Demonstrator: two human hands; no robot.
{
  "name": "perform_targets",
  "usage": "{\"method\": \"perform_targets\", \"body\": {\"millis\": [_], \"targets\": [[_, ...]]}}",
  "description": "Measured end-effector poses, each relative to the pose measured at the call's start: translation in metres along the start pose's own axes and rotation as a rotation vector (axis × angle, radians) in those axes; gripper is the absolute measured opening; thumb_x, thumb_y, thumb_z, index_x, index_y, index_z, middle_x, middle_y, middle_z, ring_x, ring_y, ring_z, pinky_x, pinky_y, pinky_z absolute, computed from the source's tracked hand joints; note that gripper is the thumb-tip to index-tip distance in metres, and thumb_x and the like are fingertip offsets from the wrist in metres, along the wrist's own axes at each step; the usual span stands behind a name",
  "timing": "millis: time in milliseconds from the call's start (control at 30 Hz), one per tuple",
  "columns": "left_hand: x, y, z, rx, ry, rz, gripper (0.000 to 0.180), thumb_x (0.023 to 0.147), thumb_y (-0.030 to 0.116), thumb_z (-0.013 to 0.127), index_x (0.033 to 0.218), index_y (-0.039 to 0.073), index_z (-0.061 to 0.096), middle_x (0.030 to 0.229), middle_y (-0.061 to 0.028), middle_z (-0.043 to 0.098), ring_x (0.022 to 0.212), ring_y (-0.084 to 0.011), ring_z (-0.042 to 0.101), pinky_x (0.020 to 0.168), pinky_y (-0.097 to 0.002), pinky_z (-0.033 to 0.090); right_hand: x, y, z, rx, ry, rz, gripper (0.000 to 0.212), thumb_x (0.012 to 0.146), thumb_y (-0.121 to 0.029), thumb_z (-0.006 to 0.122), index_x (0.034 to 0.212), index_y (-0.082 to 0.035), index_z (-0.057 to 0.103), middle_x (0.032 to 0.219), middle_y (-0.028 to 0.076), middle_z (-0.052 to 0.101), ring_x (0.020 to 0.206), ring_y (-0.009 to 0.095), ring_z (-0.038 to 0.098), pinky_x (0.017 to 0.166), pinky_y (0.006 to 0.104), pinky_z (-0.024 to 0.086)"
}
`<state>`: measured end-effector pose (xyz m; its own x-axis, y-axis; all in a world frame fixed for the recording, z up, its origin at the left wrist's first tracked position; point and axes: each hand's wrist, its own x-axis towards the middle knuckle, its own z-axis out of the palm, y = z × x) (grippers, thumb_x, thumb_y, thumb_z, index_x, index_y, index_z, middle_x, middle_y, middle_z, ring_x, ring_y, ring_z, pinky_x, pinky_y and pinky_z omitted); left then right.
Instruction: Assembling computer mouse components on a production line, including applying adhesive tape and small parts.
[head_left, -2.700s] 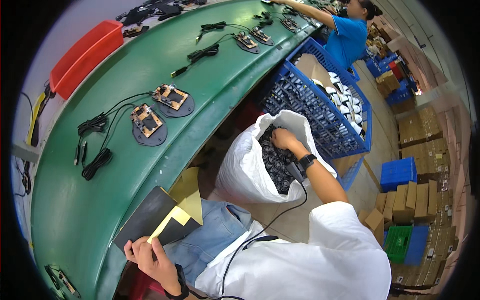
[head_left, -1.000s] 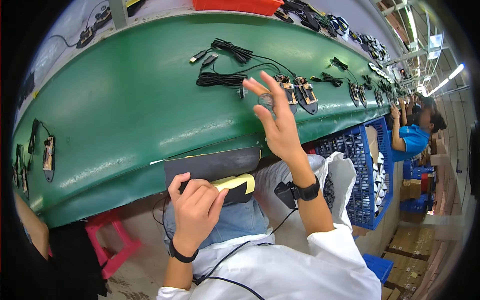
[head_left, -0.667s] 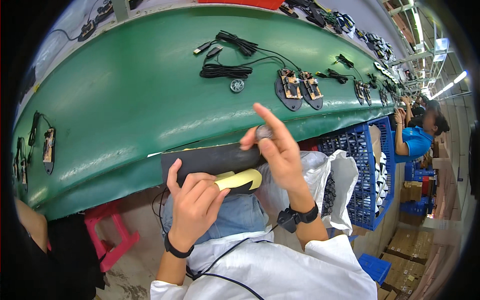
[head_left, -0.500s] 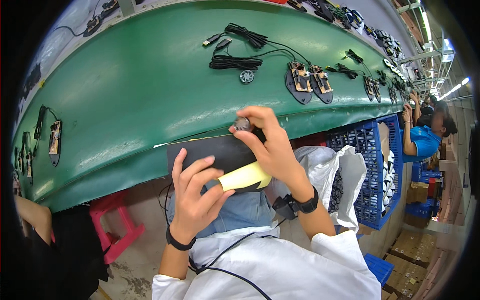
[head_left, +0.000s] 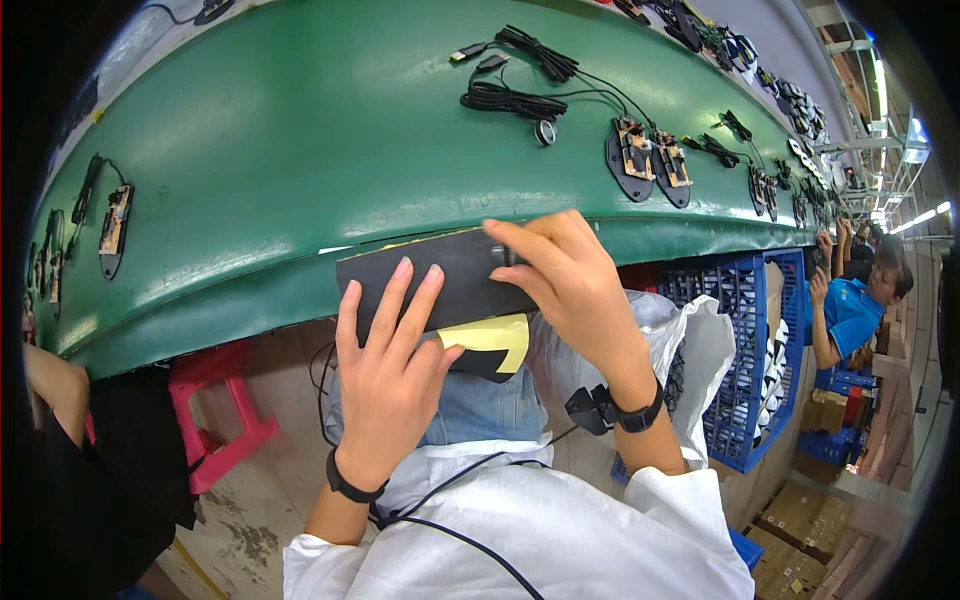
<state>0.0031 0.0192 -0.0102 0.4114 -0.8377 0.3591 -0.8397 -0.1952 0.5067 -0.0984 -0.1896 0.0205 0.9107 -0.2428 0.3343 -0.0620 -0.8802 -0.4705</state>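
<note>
Black sheet (head_left: 465,283): running left-right, mid-frame
Left hand (head_left: 392,388): splaying fingers over it
Right hand (head_left: 585,290): curling at right end, hold unclear

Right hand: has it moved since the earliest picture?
Yes: the right hand has left the open white sack, going leftward to the flat black sheet.

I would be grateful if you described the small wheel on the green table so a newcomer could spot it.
Start at the green table and find its two large coiled black cables. Just below the lower coil in the picture is the small wheel, with a pale rim. Unlike the cables and circuit boards nearby, it is round and trails no wire.
</note>
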Motion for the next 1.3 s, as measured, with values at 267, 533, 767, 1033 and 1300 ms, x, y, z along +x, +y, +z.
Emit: {"method": "perform_targets", "body": {"millis": [267,533,767,1033,1300], "targets": [[-0.001,-0.002,0.0,-0.023,-0.024,-0.013,0.029,0.082,0.014,0.079,0.071,0.001,0.055,0.149,-0.0151,0.059,0.146,-0.0356,0.047,0.122,-0.0606,0.025,-0.001,0.0,0.014,-0.245,0.002,-0.161,0.055,0.079,-0.015,0.08,0.133,-0.01,0.069,0.113,0.005,0.066,0.104,0.027,0.061,0.093,0.0411,0.046],[0.001,-0.004,-0.003,-0.019,-0.066,-0.051,0.026,0.087,0.016,0.077,0.075,0.001,0.059,0.15,-0.0128,0.059,0.145,-0.0355,0.048,0.123,-0.0617,0.023,0.011,0.003,0.002,-0.027,-0.103,-0.233,0.039,0.079,-0.005,0.08,0.117,-0.005,0.071,0.109,0.009,0.064,0.095,0.028,0.062,0.083,0.0369,0.053],[0.002,-0.003,-0.003,-0.017,-0.097,-0.092,0.027,0.083,0.012,0.078,0.072,0.002,0.055,0.15,-0.0119,0.059,0.147,-0.036,0.047,0.124,-0.0621,0.02,-0.009,0.093,-0.064,-0.139,0.077,-0.109,0.037,0.085,0.005,0.069,0.119,-0.006,0.074,0.117,0.015,0.066,0.099,0.028,0.068,0.085,0.0351,0.057],[0.002,-0.002,-0.003,-0.031,-0.132,-0.102,0.026,0.088,0.008,0.073,0.072,0.0,0.054,0.15,-0.0153,0.059,0.148,-0.0385,0.044,0.126,-0.0604,0.018,0.003,0.222,-0.129,-0.126,0.317,0.354,0.035,0.083,0.002,0.08,0.118,-0.005,0.076,0.101,0.006,0.07,0.088,0.013,0.066,0.082,0.0274,0.057],[0.004,0.0,-0.002,-0.008,-0.126,-0.116,0.03,0.086,0.013,0.076,0.072,0.002,0.053,0.149,-0.013,0.06,0.146,-0.0381,0.047,0.124,-0.0622,0.019,0.006,0.23,-0.131,-0.192,0.208,0.281,0.039,0.086,-0.003,0.079,0.124,-0.009,0.075,0.108,0.008,0.069,0.092,0.019,0.065,0.086,0.0317,0.054]]}}
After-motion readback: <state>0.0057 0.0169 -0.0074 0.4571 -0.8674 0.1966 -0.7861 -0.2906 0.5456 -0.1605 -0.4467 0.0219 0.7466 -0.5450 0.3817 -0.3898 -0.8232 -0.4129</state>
